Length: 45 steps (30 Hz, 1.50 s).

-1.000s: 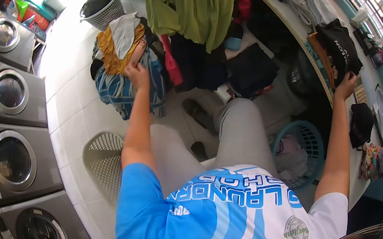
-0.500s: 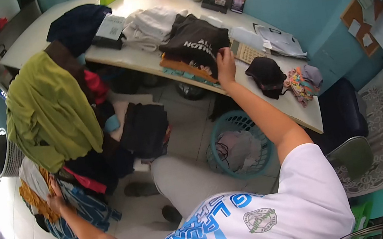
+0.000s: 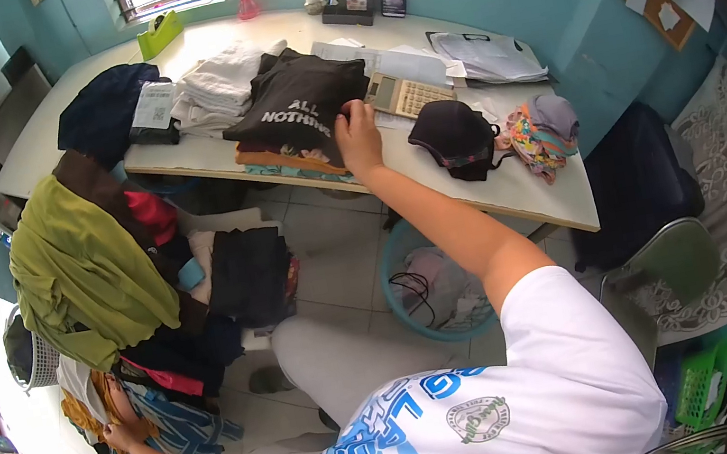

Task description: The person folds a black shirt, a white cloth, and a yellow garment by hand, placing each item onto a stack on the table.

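My right hand (image 3: 358,136) is at the right edge of a folded black shirt (image 3: 295,94) with white lettering, its fingers curled onto the fabric. That shirt tops a stack with an orange-brown garment (image 3: 275,158) and a teal one beneath, at the table's front edge. Low on the left, my left hand (image 3: 127,422) grips a mustard garment (image 3: 83,415) in a loose heap. Beside it lie a white-grey cloth (image 3: 77,381) and a blue striped garment (image 3: 180,426). A large green garment (image 3: 88,273) drapes over the pile just above.
White folded cloths (image 3: 219,83), a navy bundle (image 3: 109,111), a calculator (image 3: 410,92), a black cap (image 3: 452,135) and a colourful bundle (image 3: 540,135) lie on the table (image 3: 560,194). Dark folded clothes (image 3: 248,270) sit left of my knee. A teal basket (image 3: 396,303) stands on the floor.
The camera view has shifted, so the table and its things appear further left and more of the window shows. My right hand stays at the black shirt's edge, my left at the mustard garment.
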Motion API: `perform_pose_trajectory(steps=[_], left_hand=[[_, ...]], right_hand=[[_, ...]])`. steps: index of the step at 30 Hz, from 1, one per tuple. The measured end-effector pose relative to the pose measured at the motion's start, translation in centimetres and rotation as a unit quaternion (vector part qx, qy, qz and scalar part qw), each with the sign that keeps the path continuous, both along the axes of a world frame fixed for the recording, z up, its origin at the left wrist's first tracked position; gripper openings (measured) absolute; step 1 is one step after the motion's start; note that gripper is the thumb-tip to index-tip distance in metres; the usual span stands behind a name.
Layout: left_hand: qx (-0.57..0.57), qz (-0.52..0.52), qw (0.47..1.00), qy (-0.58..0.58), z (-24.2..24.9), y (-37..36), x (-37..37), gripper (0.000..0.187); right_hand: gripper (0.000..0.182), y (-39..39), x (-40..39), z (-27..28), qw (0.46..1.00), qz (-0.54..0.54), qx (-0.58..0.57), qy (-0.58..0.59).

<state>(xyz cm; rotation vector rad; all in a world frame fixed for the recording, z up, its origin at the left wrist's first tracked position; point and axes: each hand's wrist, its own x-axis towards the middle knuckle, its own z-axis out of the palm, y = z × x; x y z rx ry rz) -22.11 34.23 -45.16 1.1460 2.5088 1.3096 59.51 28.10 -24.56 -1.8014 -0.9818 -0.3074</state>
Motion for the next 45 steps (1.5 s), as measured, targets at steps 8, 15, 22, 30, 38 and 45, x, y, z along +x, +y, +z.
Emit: perform_pose_trajectory(steps=[8,15,22,30,38,45], left_hand=[[0.201,-0.164,0.947,0.189,10.2,-7.1,17.5,0.026],[-0.01,-0.271,0.957,-0.106,3.1,-14.9,24.6,0.021],[-0.02,-0.273,0.948,-0.16,0.3,-20.7,26.6,0.017],[0.237,-0.178,0.947,0.122,11.5,-20.9,27.6,0.021],[0.319,-0.37,0.822,0.292,27.3,-24.8,33.1,0.013],[0.112,-0.59,0.797,-0.063,28.2,-28.0,41.0,0.01]], right_hand=[[0.019,-0.6,-0.6,0.6,0.999,0.019,0.018,0.031],[0.019,-0.9,-0.7,0.9,0.999,0.026,0.025,0.039],[0.02,-0.8,-0.7,0.5,0.998,0.029,0.036,0.04],[0.021,-1.4,-1.2,1.2,0.992,0.006,0.113,0.047],[0.011,-4.2,-2.9,3.2,0.964,0.048,0.24,-0.104],[0.047,-17.4,-19.8,4.7,0.658,0.729,0.005,0.19]])
